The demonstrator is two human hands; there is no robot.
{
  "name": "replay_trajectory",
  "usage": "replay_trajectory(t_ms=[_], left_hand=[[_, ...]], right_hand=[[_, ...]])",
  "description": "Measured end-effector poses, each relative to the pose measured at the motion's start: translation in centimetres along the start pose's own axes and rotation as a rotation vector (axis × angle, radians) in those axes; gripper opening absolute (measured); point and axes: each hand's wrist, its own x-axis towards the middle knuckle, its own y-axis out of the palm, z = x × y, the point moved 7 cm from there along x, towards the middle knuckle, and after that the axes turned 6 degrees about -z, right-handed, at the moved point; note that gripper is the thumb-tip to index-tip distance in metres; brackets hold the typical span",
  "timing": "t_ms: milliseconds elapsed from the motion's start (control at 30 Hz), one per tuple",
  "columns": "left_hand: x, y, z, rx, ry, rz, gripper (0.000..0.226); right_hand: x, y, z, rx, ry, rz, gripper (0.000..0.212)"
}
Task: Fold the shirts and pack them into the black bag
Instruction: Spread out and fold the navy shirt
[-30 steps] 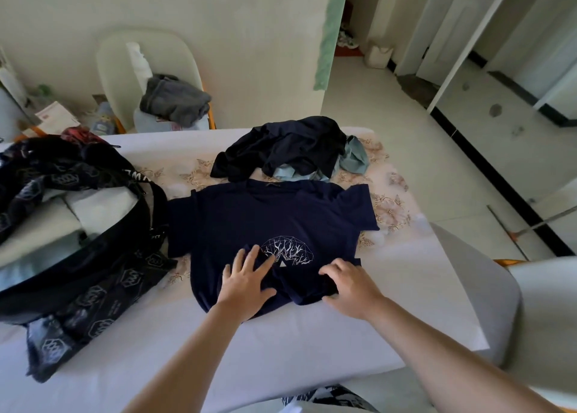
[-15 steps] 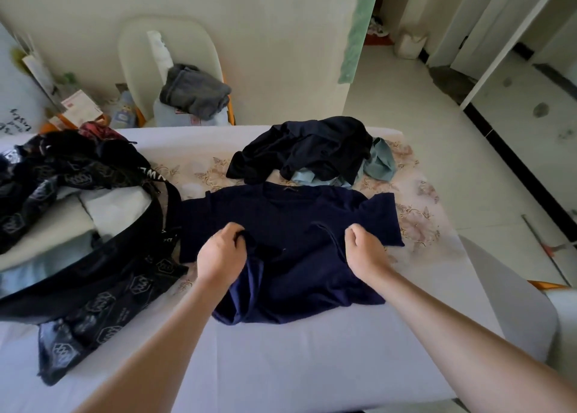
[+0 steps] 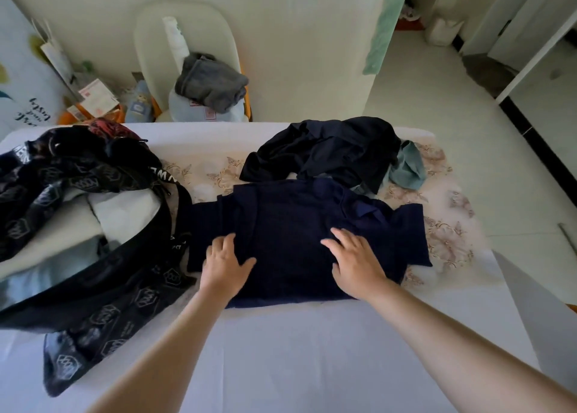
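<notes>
two hands lay flat on the navy shirt [image 3: 293, 241], where half a second before both had been fisted in its lifted hem; the left hand [image 3: 225, 264] and right hand [image 3: 356, 261] now pressed open-palmed, gripping nothing. the lower half had been folded up over the chest, hiding the print, so the first fold looked done and the sleeves were probably next. the shirt sat mid-table [image 3: 312, 365], touching the open black bag [image 3: 103, 275] on its left. one heap [image 3: 331, 150] waited behind: at least two garments, one dark, one teal.
</notes>
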Motion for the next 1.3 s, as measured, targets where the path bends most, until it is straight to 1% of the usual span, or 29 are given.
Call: replay_trajectory(t_ms=[67,100,133,233,267,333,400,467,533,567,600,633,667,700,733,767,800,833,867,900,967,1033,1067,1100,1133,1167,1233,1267,1300], left_hand=[[-1.5,0.1,1.6,0.048,-0.017,-0.068,0.082],[-2.1,-0.1,2.3,0.053,-0.023,-0.098,0.078],[-2.5,-0.3,2.9,0.05,-0.031,-0.124,0.07],[-3.5,-1.1,3.9,0.012,-0.062,-0.197,0.023],[-3.7,-1.5,4.0,-0.033,-0.077,-0.226,0.016],[-4.1,-2.8,4.5,-0.207,-0.184,-0.289,0.015],[-4.6,-3.7,5.2,-0.331,-0.288,-0.315,0.013],[-5.1,-4.3,5.2,-0.284,-0.24,-0.311,0.008],[-5.4,-3.8,5.2,-0.117,-0.087,-0.321,0.036],[-5.5,-3.5,4.7,-0.021,0.005,-0.332,0.05],[-5.6,-3.2,4.1,0.051,0.111,-0.362,0.059],[-5.8,-2.8,3.0,0.097,0.215,-0.374,0.06],[-5.9,-2.2,1.7,0.11,0.318,-0.344,0.057],[-6.2,-1.3,0.2,0.101,0.409,-0.263,0.05],[-6.5,-0.1,-1.1,0.084,0.469,-0.149,0.044],[-6.8,1.3,-2.3,0.061,0.498,-0.017,0.041],[-7.1,2.6,-3.3,0.052,0.517,0.085,0.041],[-7.3,3.7,-4.4,0.063,0.535,0.155,0.042],[-7.6,4.7,-5.4,0.086,0.56,0.201,0.044],[-7.7,5.6,-6.2,0.118,0.584,0.229,0.045],[-7.9,6.9,-7.5,0.184,0.608,0.247,0.041],[-7.5,7.3,-7.9,0.197,0.593,0.223,0.027],[-7.2,7.5,-8.0,0.192,0.581,0.221,0.02],[-6.9,7.6,-7.9,0.183,0.575,0.231,0.017],[-6.8,7.7,-7.9,0.172,0.568,0.252,0.016],[-6.7,7.8,-7.8,0.166,0.564,0.276,0.015],[-6.8,7.7,-7.9,0.175,0.579,0.29,0.015],[-7.0,7.4,-8.0,0.184,0.591,0.277,0.017],[-7.2,7.2,-8.1,0.197,0.603,0.254,0.021]], right_hand=[[-1.1,2.4,0.9,-0.062,0.015,0.155,0.062],[-1.4,2.9,1.3,-0.073,0.04,0.176,0.063],[-1.7,2.9,1.8,-0.074,0.05,0.164,0.063],[-2.0,2.9,4.0,-0.032,-0.029,0.104,0.06],[-2.2,3.0,4.9,-0.017,-0.07,0.115,0.059],[-2.7,3.3,6.3,0.016,-0.126,0.162,0.057],[-3.1,3.5,6.9,0.062,-0.108,0.192,0.056],[-3.5,3.2,7.0,0.109,-0.067,0.166,0.053],[-4.1,2.5,6.5,0.142,-0.012,0.125,0.047],[-4.4,2.0,5.8,0.145,0.032,0.073,0.044],[-4.7,1.2,4.7,0.139,0.094,-0.011,0.042],[-5.2,0.4,3.2,0.12,0.179,-0.113,0.042],[-5.9,-0.4,1.3,0.092,0.295,-0.197,0.044],[-6.8,-1.2,-0.6,0.067,0.43,-0.255,0.047],[-7.8,-1.7,-2.5,0.059,0.575,-0.27,0.052],[-8.7,-1.9,-4.4,0.059,0.715,-0.249,0.056],[-9.5,-1.8,-6.0,0.072,0.836,-0.183,0.059],[-10.1,-1.4,-7.4,0.091,0.918,-0.119,0.059],[-10.5,-1.0,-8.3,0.125,0.948,-0.071,0.054],[-10.5,-0.8,-9.0,0.168,0.942,-0.066,0.046],[-10.4,-1.3,-9.6,0.292,0.924,-0.192,0.028],[-10.4,-2.2,-10.3,0.473,0.961,-0.346,0.024],[-10.5,-2.6,-10.8,0.554,0.999,-0.395,0.024],[-10.7,-3.0,-11.4,0.58,1.034,-0.412,0.025],[-10.8,-3.4,-12.0,0.523,1.042,-0.394,0.025],[-11.0,-3.8,-12.6,0.394,1.019,-0.339,0.024],[-11.2,-4.1,-12.8,0.086,0.906,-0.19,0.022],[-11.2,-4.0,-12.5,-0.007,0.83,-0.168,0.028],[-10.9,-4.0,-11.6,-0.044,0.727,-0.195,0.038]])
